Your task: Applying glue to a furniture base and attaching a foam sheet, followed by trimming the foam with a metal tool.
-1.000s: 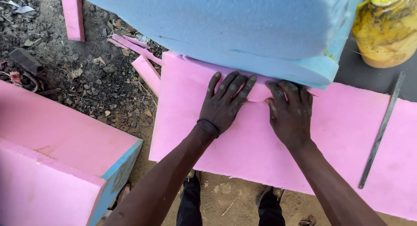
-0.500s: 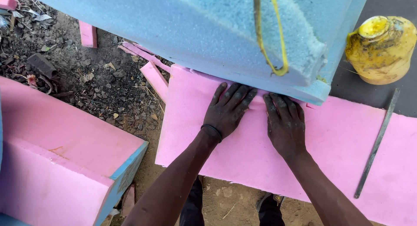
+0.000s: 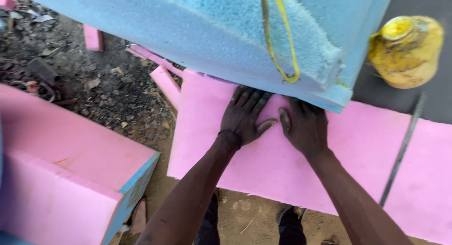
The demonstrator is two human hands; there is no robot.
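Note:
A large pink foam sheet lies flat across a dark work surface in front of me. My left hand and my right hand press side by side on it, palms down, fingers spread. Their fingertips reach under the lower edge of a thick blue foam block that rests on the sheet's far side. A yellow cord loops over the block. A dark band circles my left wrist.
A dirty yellow jug stands at the upper right on the dark surface. A long thin metal blade lies across the sheet's right part. Pink-and-blue foam blocks sit low left. Pink foam offcuts litter the dirt ground.
The view has shifted so more of the blue block and its yellow cord show. My hands have slid slightly further under the block's edge, still pressing the pink sheet.

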